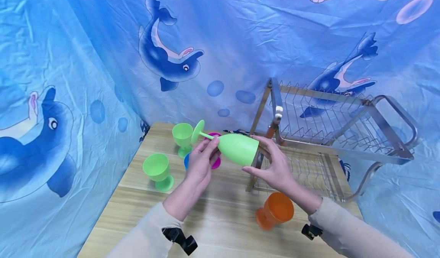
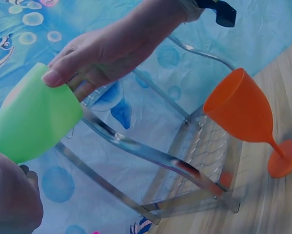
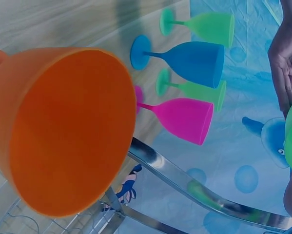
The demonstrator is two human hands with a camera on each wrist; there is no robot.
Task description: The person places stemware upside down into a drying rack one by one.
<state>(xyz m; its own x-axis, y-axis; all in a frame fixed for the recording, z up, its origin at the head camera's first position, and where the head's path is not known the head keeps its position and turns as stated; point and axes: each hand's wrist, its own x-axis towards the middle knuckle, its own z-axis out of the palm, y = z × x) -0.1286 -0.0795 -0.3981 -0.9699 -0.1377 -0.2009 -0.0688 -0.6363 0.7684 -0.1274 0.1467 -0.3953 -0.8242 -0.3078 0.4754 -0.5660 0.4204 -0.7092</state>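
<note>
A green plastic goblet point(image 1: 238, 149) lies sideways in the air between both hands, its foot to the left and its mouth to the right. My left hand point(image 1: 203, 160) pinches it where the stem meets the bowl. Thumb and fingers of my right hand point(image 1: 275, 162) grip the bowl at its rim. Below and behind the left hand stand two more green goblets point(image 1: 182, 133) point(image 1: 156, 167), a blue goblet point(image 3: 197, 63) and a magenta goblet point(image 3: 184, 119). An orange goblet point(image 1: 280, 208) stands under the right forearm.
A two-tier metal dish rack point(image 1: 326, 148) with wire shelves stands at the right, its near left post close by the right hand. Everything sits on a wood-grain table point(image 1: 220, 227). Blue dolphin-printed cloth point(image 1: 240, 51) hangs behind and at both sides.
</note>
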